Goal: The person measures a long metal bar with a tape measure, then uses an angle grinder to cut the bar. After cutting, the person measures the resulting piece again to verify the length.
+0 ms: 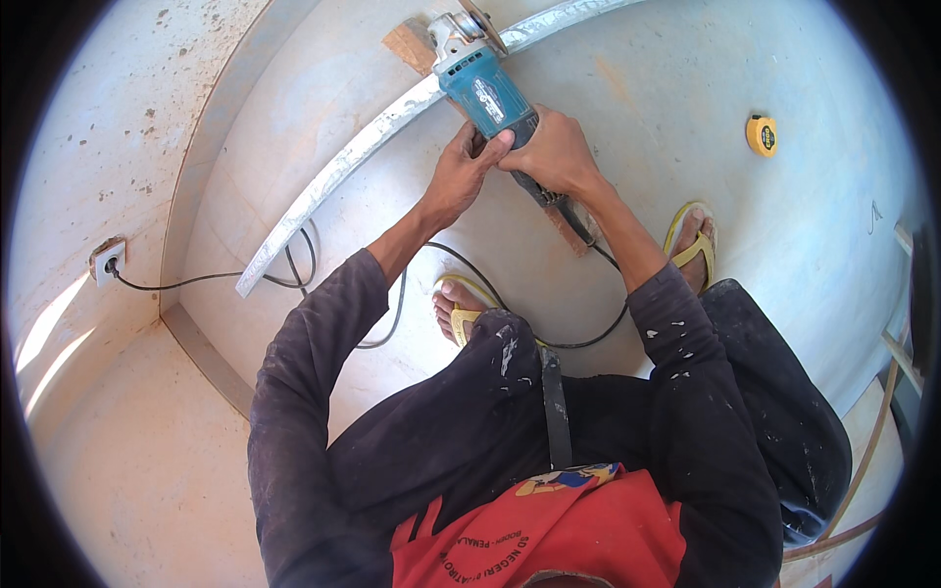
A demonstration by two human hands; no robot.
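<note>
At upper centre, the left hand [463,174] and right hand [557,149] were both clamped on a teal angle grinder [484,93]; far left, a wall socket [104,255] held a black plug [113,268].

yellow tape measure [762,135]: floor [686,88], right | white wall socket [102,267]: stained wall [127,118], left | skirting [183,206]: along wall base

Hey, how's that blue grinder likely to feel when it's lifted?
The grinder is probably heavy for its size, given its metal head. Its rigid-looking casing probably won't flex. Its black cord, looped along the floor, may drag a little behind it.
</note>
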